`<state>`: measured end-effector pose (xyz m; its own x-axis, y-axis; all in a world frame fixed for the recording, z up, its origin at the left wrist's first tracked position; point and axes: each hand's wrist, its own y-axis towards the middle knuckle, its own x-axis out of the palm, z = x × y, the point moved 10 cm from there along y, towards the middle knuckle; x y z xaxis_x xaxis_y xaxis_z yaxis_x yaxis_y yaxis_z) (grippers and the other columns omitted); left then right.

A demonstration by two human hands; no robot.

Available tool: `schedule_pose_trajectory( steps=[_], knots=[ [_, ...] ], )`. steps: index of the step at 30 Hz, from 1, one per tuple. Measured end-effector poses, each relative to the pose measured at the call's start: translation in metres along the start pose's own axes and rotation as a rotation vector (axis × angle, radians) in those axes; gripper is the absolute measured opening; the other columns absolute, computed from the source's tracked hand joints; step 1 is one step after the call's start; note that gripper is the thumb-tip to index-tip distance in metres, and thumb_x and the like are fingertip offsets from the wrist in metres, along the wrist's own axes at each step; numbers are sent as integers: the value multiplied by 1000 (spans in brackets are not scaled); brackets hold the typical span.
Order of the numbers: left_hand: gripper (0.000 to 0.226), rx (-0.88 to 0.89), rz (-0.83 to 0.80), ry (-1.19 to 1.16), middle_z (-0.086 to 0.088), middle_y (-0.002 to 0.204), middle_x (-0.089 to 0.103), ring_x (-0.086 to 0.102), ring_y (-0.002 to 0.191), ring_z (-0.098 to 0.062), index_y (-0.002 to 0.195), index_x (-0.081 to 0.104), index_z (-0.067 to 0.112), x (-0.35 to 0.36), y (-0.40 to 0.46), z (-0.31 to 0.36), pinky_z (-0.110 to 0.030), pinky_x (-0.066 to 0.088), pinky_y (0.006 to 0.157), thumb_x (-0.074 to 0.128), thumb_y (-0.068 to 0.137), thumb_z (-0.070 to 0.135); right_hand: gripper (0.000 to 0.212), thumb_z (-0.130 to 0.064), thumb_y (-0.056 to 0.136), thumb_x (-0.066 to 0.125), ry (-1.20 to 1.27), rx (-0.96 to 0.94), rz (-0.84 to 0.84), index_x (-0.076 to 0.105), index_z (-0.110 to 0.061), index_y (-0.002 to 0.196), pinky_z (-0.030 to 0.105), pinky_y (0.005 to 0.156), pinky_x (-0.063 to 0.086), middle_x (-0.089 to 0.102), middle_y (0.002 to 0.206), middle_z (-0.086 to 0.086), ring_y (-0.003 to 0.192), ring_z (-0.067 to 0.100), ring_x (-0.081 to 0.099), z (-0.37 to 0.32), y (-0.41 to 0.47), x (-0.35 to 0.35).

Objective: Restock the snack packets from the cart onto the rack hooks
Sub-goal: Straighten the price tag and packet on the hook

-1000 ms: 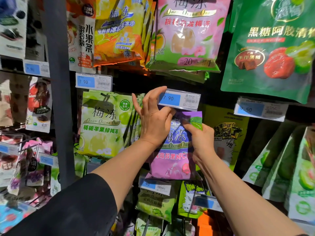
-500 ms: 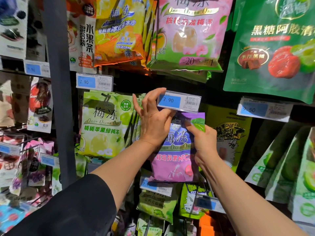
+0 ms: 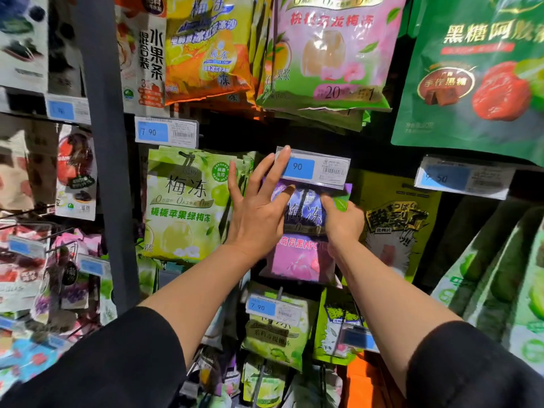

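A glossy purple-and-pink snack packet [image 3: 300, 248] is pinched by the right hand [image 3: 343, 223], while the clear plastic price tag [image 3: 313, 169] is touched by the left hand [image 3: 257, 210], fingers spread.

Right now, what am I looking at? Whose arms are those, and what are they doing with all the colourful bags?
These pictures come from one camera worn on a person's head, so you see what they see: their own two arms reaching forward. There is no machine here, just bare hands.

In front is a shop rack with snack bags hanging from it. The right hand grips a purple packet near its top. The left hand is spread open, with a fingertip lifting the price tag above that packet; the tag seems to sit at the front of the hook, which is hidden. It looks as if the packet is being hung there.

Beside it hangs a light green packet, and a big dark green bag hangs up to the right. The cart is not in view.
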<state>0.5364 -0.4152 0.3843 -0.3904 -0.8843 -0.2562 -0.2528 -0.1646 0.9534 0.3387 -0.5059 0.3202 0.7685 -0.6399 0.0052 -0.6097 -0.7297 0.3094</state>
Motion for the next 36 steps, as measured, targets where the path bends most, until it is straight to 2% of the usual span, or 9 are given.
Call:
schedule_pose_trajectory(
  steps=[6,10,13,16,21,24,29,32,36],
  knots=[
    [36,58,-2,-105,-14,149,40,26,141,-31,108,61,10,-16,-14,43,-66,10,111,62,72,5,25,-31,86,70,38,-131,-51,61,-8,91,25,67,40,56,68,-5,60,3,49,0,-35,-43],
    [60,89,16,-500,-17,140,49,41,131,-25,135,38,8,-19,-5,111,-44,26,115,60,80,1,15,-21,89,67,47,-122,-78,66,-7,83,33,68,48,66,69,7,65,14,59,19,-46,-113],
    [60,103,-29,-752,-17,128,56,51,114,-23,139,33,8,-16,9,194,-35,45,94,58,85,7,25,-17,91,64,-37,-112,-17,64,-15,66,31,62,47,64,58,-3,55,6,58,31,-44,-199],
    [59,115,-127,-956,-15,110,65,57,92,-21,141,33,4,-13,9,295,-31,45,75,54,88,19,27,-13,92,61,-96,-56,132,65,-5,67,26,57,44,60,52,-7,45,-4,51,43,-51,-309],
    [60,246,-363,-1238,-5,94,72,67,76,-29,143,24,15,-29,-35,485,-39,54,60,46,89,32,37,-17,93,60,-230,43,440,56,-20,56,21,52,46,58,42,-11,41,-1,52,66,-97,-520],
    [65,325,-499,-1387,0,89,70,62,74,-17,143,36,9,-54,-67,584,-32,47,67,63,84,18,38,-18,93,59,-290,150,629,58,-16,56,20,46,41,58,41,-8,39,0,52,82,-148,-643],
    [60,414,-869,-1522,2,101,64,64,87,-26,148,29,13,-73,-133,737,-40,52,71,54,93,16,36,-11,89,61,-333,347,886,61,-15,54,20,47,43,59,47,0,50,14,59,117,-236,-824],
    [57,394,-1100,-1478,0,110,62,61,99,-25,146,30,17,-64,-183,810,-41,50,82,53,94,19,38,-3,88,58,-488,569,904,56,-12,52,12,36,36,51,33,-10,31,-2,47,149,-275,-899],
    [62,467,-1421,-1244,-9,137,48,51,122,-27,147,26,11,-44,-264,886,-37,42,95,55,92,19,32,-3,87,61,-625,835,647,54,-11,56,12,38,40,59,44,4,32,0,47,215,-289,-970]
  ],
)
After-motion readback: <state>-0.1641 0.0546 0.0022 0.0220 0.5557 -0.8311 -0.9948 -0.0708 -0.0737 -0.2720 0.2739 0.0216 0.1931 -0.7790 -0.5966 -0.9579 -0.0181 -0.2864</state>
